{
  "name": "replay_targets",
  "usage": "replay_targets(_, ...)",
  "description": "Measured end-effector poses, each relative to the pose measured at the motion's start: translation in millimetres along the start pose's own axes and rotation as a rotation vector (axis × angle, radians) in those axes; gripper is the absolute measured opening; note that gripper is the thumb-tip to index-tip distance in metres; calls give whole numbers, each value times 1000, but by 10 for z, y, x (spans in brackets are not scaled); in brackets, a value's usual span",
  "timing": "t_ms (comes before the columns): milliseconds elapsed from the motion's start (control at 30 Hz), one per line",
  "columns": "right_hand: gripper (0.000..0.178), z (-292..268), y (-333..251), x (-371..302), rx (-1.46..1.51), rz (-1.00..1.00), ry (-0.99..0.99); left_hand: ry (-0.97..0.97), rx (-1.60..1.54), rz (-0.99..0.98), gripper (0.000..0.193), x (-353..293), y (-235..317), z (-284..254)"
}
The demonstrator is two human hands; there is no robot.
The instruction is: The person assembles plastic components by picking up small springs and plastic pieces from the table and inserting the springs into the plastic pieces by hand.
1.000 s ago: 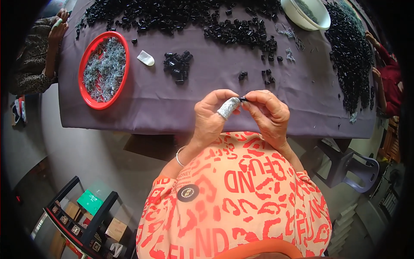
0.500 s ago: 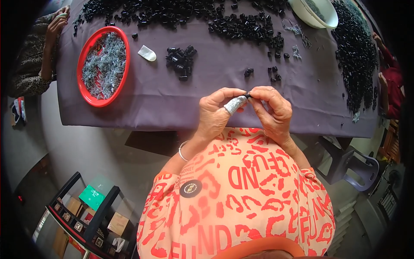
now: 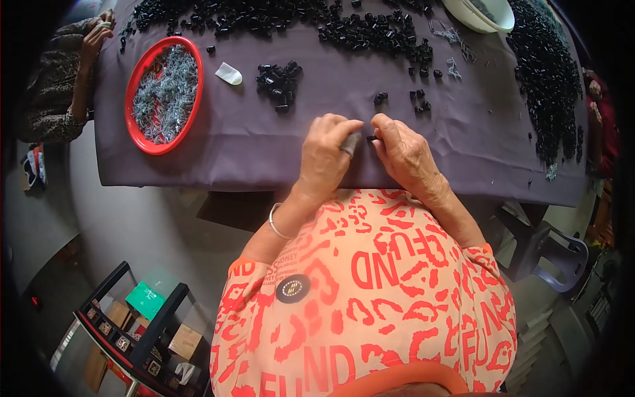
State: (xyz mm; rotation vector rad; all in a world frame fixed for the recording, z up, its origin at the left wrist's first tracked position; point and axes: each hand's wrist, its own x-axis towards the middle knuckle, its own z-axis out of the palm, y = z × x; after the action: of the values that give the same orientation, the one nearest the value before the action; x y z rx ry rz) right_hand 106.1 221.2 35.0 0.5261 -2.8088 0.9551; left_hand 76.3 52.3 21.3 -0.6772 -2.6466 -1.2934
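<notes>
My left hand (image 3: 325, 151) is over the near edge of the table, its fingers curled and pressed together. A grey finger sleeve (image 3: 350, 143) covers one of its fingers. Whatever its fingertips may hold is hidden. Close beside it, my right hand (image 3: 409, 153) pinches a small black plastic piece (image 3: 371, 138) between thumb and fingers. The hands are slightly apart. Just beyond the right hand lie a couple of black pieces (image 3: 380, 98) and another little group of black caps (image 3: 419, 101). A larger cluster of black caps (image 3: 278, 86) sits farther left.
A red basin (image 3: 130, 109) of thin silvery pins stands at left, near a white finger sleeve (image 3: 229, 73). Black pieces heap along the far side (image 3: 251, 16) and right side (image 3: 539, 86). A pale bowl (image 3: 504, 23) stands far right. Other people's hands show at both sides.
My hands have separated; before, their fingertips met around a small black piece. The left has drawn left and turned knuckles up, while the right keeps a black piece.
</notes>
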Motion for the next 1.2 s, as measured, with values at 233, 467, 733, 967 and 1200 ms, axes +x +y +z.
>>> replay_targets(233, 40, 6, -17, 13, -2, -43, 27, -438, -755, -760, 15, 176, 181, -131)
replay_targets(467, 44, 22, 65, -13, 172, -71, 91, -525, -832, -836, 26, 226, 64, -101)
replay_targets(733, 48, 42, 99, -55, 226, -117, 89, -519, -845, -854, 24, 226, 42, -81)
replay_targets(967, 44, -120, -73, 78, 273, -126, 132, -471, -932, -888, 14, 180, 53, -81)
replay_targets(1200, 51, 310, -91, 230, 204, -223, 48, -319, -454, 46, 14, -57, -306, -7)
